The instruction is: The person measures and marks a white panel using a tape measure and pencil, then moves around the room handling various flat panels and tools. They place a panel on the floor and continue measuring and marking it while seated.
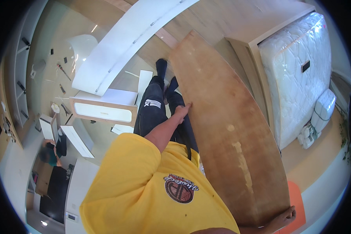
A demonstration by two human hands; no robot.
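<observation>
A large brown wooden board (226,117) with a worn pale streak slants across the view, from beyond my feet to beside my torso. My left hand (182,112) grips its left edge about halfway along, the thumb lying on the edge and the other fingers partly hidden. At the near right corner my right hand (283,219) is curled round the board's end, its palm mostly out of sight beneath it.
Left of my legs lie a white drawer (104,90) and a long white panel (124,43). Screwdrivers (63,71) and small parts are scattered on the floor. Right stands a plastic-wrapped mattress (300,70) on a wooden bed frame (247,62). Another person (50,154) is at far left.
</observation>
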